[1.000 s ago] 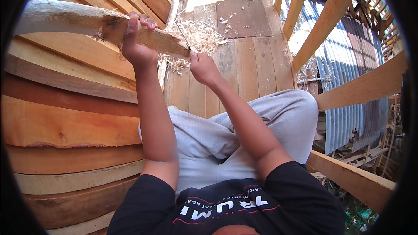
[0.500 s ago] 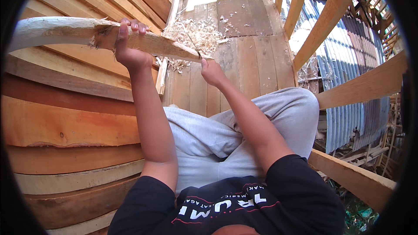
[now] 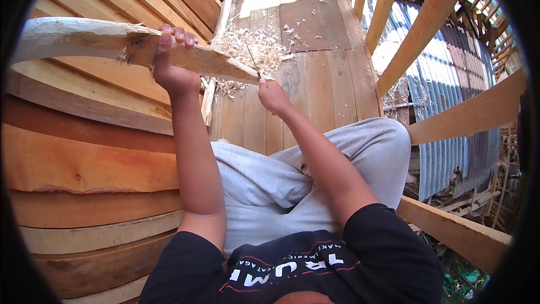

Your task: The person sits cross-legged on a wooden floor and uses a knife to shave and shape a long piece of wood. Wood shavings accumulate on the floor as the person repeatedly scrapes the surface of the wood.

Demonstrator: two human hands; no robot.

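My left hand (image 3: 171, 56) grips a long curved piece of pale wood (image 3: 73, 38), rough with bark patches, held up across the upper left. Its tapered, freshly cut end (image 3: 233, 67) points right. My right hand (image 3: 273, 95) is closed around the handle of a thin knife (image 3: 253, 63), whose blade stands upright against that tapered end. I sit on a plank platform with grey trousers (image 3: 264, 191) and a black shirt.
A pile of wood shavings (image 3: 253, 45) lies on the plank floor (image 3: 315, 79) ahead. Stacked curved planks (image 3: 79, 157) form a wall on my left. Slanting wooden beams (image 3: 467, 118) fence the right side, with corrugated metal sheets (image 3: 444, 157) below them.
My right hand has drawn the knife back toward me along the tapered end. The left hand has shifted the wood slightly lower and to the right.
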